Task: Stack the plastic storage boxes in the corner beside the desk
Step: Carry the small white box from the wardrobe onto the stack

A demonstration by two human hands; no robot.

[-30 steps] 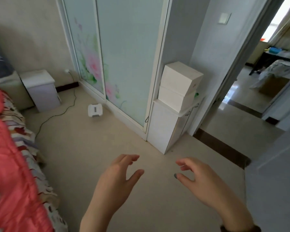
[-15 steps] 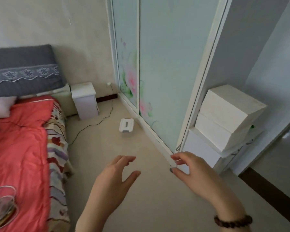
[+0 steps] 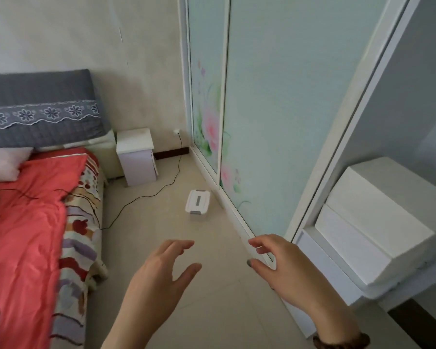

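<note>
A small clear plastic storage box (image 3: 197,204) with a white clip lid sits on the floor beside the sliding wardrobe door. Two white boxes (image 3: 378,222) are stacked on a low white cabinet (image 3: 320,275) at the right. My left hand (image 3: 159,280) hovers over the floor, fingers spread, holding nothing. My right hand (image 3: 285,268) is raised beside it, fingers curled apart and empty, a bead bracelet on its wrist. Both hands are well short of the floor box.
A bed (image 3: 23,222) with a red quilt fills the left side. A white bedside cabinet (image 3: 136,157) stands at the far wall, with a black cable (image 3: 146,195) trailing across the floor. The floral sliding wardrobe doors (image 3: 262,109) line the right.
The view has swung left, away from the doorway and toward the bed. The floor box now appears closer. Both hands stay open and empty.
</note>
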